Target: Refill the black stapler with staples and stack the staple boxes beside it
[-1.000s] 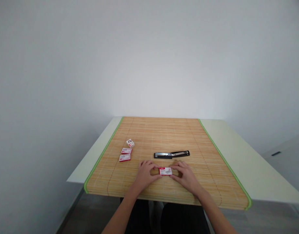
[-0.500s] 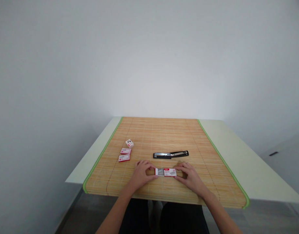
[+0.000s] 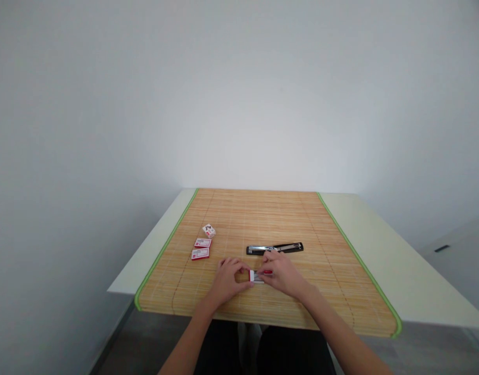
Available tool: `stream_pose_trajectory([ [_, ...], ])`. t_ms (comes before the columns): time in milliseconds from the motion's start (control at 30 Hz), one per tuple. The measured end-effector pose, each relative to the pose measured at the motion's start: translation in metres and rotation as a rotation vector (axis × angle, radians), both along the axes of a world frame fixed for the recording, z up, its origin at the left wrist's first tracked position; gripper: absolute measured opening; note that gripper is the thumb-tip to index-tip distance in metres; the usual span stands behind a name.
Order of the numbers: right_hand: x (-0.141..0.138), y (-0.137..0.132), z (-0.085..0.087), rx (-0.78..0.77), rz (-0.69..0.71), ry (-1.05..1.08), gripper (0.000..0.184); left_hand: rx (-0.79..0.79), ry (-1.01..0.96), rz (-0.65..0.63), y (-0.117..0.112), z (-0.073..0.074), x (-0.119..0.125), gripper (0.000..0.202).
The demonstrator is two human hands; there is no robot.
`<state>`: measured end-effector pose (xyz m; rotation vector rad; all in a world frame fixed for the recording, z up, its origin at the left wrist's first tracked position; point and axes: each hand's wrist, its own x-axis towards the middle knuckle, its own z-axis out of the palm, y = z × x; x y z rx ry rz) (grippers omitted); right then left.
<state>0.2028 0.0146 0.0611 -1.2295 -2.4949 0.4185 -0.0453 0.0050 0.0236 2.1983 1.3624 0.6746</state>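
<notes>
A small red and white staple box lies partly slid open near the mat's front edge, grey staples showing in its tray. My left hand grips the box's left end between thumb and fingers. Over the open part, my right hand has its fingertips pinched together at the staples and covers most of the box's right side. What is between those fingertips is too small to make out. Just beyond the hands lies a black stapler, folded open, with its metal channel showing.
At the left are two flat red and white boxes and a small white box with a dark picture. A bamboo mat with green edging covers the middle of the white table. A wall stands behind.
My right hand has left the right end of the staple box and moved left, its fingertips now at the open tray. My left hand still holds the left end.
</notes>
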Motion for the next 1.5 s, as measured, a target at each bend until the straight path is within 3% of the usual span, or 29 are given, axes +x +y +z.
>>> stream_pose_trajectory([
  [133,-0.011,0.009,0.007,-0.017,0.061,-0.093,0.013,-0.005,-0.001,0.0,0.0,0.001,0.001,0.043],
  [567,-0.025,0.016,0.008,-0.016,0.119,-0.185,0.007,-0.014,0.004,0.001,0.001,0.0,0.0,0.044],
  [767,-0.004,0.014,0.017,-0.02,0.076,-0.096,0.008,-0.017,-0.006,0.011,0.0,0.001,0.001,0.04],
  [967,0.025,0.006,0.013,-0.036,0.018,-0.105,0.005,-0.005,-0.012,0.008,0.0,0.001,0.001,0.038],
  [1133,0.024,0.004,0.012,-0.014,0.017,-0.128,0.014,-0.003,0.002,0.012,0.0,0.001,0.002,0.039],
  [1267,0.015,0.007,0.015,-0.011,0.066,-0.167,0.008,-0.018,0.002,0.012,-0.001,0.002,0.002,0.04],
  [1500,0.013,0.004,0.016,-0.059,-0.027,0.089,0.012,0.003,-0.019,0.01,-0.001,0.001,0.002,0.037],
])
